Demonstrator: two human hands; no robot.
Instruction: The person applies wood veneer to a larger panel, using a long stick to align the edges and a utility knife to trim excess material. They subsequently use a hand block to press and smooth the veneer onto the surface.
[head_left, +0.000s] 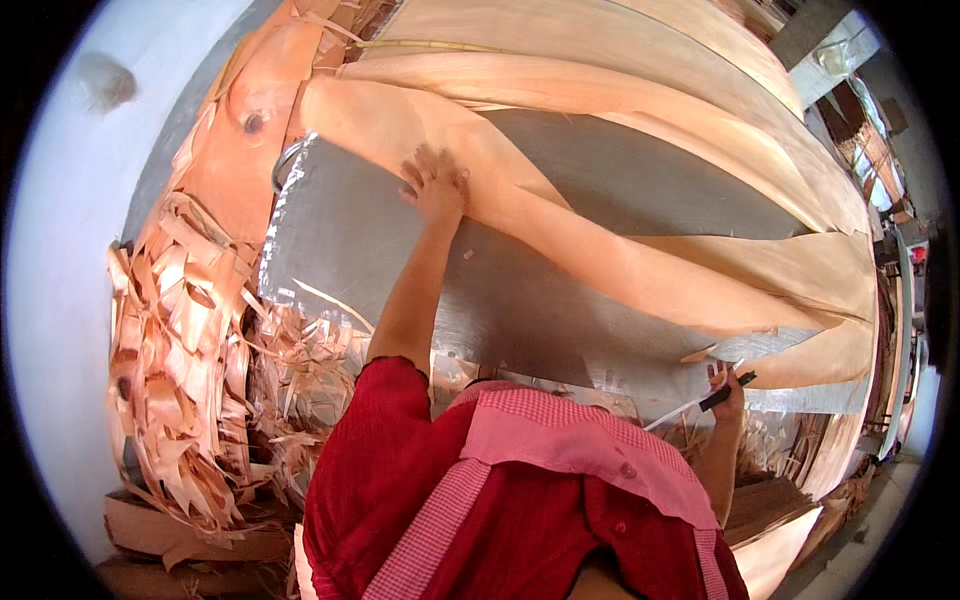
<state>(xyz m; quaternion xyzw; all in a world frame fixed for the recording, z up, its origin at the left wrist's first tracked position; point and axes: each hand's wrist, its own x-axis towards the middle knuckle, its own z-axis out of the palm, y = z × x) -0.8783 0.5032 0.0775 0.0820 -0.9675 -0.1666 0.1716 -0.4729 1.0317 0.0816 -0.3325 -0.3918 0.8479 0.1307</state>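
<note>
A long, pale orange strip of wood veneer (612,268) lies diagonally over a grey metal sheet (350,262). My left hand (434,185) rests on the strip's near edge, fingers spread. My right hand (725,392), at the lower right, grips a dark-handled knife (718,397) with a long light blade, close to the strip's right end. More veneer sheets (600,90) lie along the far side, and some fold over the right end of the metal.
Curled veneer scraps (175,370) are heaped at the left and under the near edge. Dark boards (180,535) lie at the lower left. A pale wall (70,300) is at far left. A concrete pillar (808,45) and stacked material (850,130) are at upper right.
</note>
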